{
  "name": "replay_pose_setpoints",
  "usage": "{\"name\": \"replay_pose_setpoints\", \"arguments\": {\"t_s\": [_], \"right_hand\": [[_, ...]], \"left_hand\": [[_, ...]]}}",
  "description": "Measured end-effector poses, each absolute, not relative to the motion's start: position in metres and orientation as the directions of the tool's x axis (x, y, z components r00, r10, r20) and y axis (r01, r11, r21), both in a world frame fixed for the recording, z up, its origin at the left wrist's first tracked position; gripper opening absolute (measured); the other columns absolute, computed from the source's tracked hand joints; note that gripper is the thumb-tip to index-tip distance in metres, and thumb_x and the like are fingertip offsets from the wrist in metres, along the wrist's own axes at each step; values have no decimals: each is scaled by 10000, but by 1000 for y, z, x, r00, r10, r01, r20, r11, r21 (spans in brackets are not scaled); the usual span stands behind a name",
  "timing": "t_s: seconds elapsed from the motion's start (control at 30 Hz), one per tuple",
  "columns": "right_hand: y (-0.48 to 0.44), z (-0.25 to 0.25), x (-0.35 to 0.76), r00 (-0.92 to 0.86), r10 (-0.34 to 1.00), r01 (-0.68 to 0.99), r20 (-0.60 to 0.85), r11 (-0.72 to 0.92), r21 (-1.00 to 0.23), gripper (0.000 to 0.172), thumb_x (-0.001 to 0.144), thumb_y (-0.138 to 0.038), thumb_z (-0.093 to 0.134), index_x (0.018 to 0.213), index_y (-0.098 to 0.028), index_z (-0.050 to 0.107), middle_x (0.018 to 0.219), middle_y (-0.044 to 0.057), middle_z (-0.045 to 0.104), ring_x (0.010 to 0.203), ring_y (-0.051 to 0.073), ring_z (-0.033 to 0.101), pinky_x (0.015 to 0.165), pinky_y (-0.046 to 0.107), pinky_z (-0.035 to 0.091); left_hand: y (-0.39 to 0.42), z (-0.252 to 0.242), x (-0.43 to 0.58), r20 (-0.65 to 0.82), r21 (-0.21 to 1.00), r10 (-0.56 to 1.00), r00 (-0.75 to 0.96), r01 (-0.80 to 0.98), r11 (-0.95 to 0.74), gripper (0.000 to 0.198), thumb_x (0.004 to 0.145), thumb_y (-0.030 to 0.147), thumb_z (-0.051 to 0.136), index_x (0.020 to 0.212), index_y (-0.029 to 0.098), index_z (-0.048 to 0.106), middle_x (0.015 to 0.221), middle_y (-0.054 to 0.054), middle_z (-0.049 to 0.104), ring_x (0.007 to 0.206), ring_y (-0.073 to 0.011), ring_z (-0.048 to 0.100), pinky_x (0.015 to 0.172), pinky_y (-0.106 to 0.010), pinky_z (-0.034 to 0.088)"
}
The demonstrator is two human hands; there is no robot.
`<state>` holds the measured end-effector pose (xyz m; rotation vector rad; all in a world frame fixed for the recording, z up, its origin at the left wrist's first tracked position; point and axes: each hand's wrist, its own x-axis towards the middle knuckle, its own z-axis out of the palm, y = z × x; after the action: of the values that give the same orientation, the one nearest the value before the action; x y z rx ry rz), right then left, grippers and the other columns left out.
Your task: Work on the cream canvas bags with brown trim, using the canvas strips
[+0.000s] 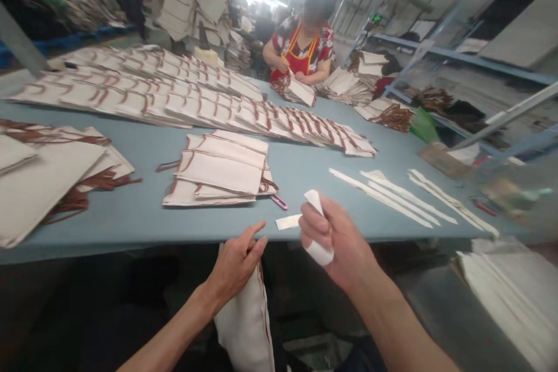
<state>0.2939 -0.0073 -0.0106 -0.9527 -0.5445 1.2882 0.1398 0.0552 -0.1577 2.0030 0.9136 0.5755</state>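
My right hand point(322, 232) is closed around a white strip point(320, 253), whose ends stick out above and below the fingers; I cannot tell if it is cloth or paper. Beside that hand a short cream strip point(288, 222) lies near the table edge. My left hand point(235, 267) rests over a white cloth bag point(246, 325) with brown edging, which hangs down in front of the table. Its thumb and forefinger are stretched apart; the other fingers are partly hidden. A small pink tool point(279, 201) lies beside a stack of cloth bags point(222, 171) with brown cords.
Long overlapping rows of brown-edged bags point(196, 99) cover the table's far side. More bags point(61, 180) lie at left. Several long white strips point(392, 197) lie at right. A co-worker in a red apron point(300, 46) handles bags across the table point(300, 157). Metal shelving point(462, 55) stands at right.
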Motion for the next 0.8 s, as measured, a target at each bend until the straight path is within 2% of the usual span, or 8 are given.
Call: {"name": "replay_pose_setpoints", "arguments": {"t_s": [0.17, 0.3, 0.4, 0.5, 0.57, 0.63, 0.7, 0.8], "right_hand": [[-1, 0, 230, -85, 974, -644, -209, -214, -735, 531, 850, -442, 814, 570, -192, 439, 466, -124, 280, 392, 34, 162, 369, 133, 254], [19, -4, 203, -251, 942, -654, -221, -333, -679, 590, 781, -465, 852, 546, -213, 373, 441, -124, 240, 388, 45, 186, 370, 130, 282], [37, -14, 189, -233, 946, -666, -227, -326, -671, 569, 805, -450, 817, 571, -229, 348, 455, -124, 218, 382, 64, 176, 353, 141, 288], [52, -24, 175, -161, 939, -666, -305, -332, -668, 553, 891, -447, 730, 581, -238, 322, 457, -122, 199, 375, 73, 145, 325, 144, 224], [58, -31, 165, -159, 918, -652, -363, -374, -659, 580, 913, -470, 706, 572, -240, 298, 450, -126, 179, 372, 70, 132, 323, 144, 213], [62, -37, 155, -176, 904, -640, -390, -407, -652, 596, 926, -476, 692, 566, -240, 280, 446, -129, 166, 371, 65, 141, 337, 140, 250], [65, -44, 147, -182, 901, -639, -395, -414, -649, 567, 942, -439, 675, 579, -235, 289, 458, -130, 184, 371, 61, 148, 352, 132, 276], [71, -55, 136, -155, 908, -638, -391, -394, -662, 489, 945, -374, 667, 629, -226, 325, 497, -133, 230, 379, 55, 139, 356, 118, 258]], "left_hand": [[59, -157, 106, 124, 885, 813, 568, 307, -350, 511, 995, 397, 500, 1411, 118, 604, 569, 60, 545, 544, -153, 500, 570, -232, 392], [45, -154, 84, 167, 911, 847, 505, 249, -328, 540, 933, 360, 596, 1428, 143, 583, 577, 70, 562, 524, -135, 487, 562, -223, 406], [32, -145, 66, 197, 927, 870, 451, 203, -315, 661, 924, 345, 602, 1532, 129, 459, 550, 99, 510, 489, -119, 445, 536, -213, 386], [24, -132, 42, 279, 940, 885, 372, 83, -331, 698, 953, 325, 570, 1575, 76, 377, 524, 120, 430, 467, -106, 388, 552, -218, 392], [21, -122, 25, 348, 929, 867, 356, -6, -370, 642, 959, 313, 587, 1540, 81, 447, 517, 115, 439, 462, -104, 377, 556, -220, 402], [20, -114, 9, 407, 905, 839, 361, -33, -425, 561, 941, 291, 631, 1468, 113, 558, 571, 66, 575, 468, -106, 424, 533, -219, 405], [19, -108, -3, 454, 878, 819, 351, -17, -479, 443, 913, 250, 672, 1340, 137, 681, 709, -13, 731, 496, -116, 527, 519, -216, 419], [18, -101, -14, 487, 861, 808, 331, -29, -508, 240, 899, 154, 658, 1095, 147, 796, 839, -66, 821, 622, -149, 697, 615, -207, 506]]}}
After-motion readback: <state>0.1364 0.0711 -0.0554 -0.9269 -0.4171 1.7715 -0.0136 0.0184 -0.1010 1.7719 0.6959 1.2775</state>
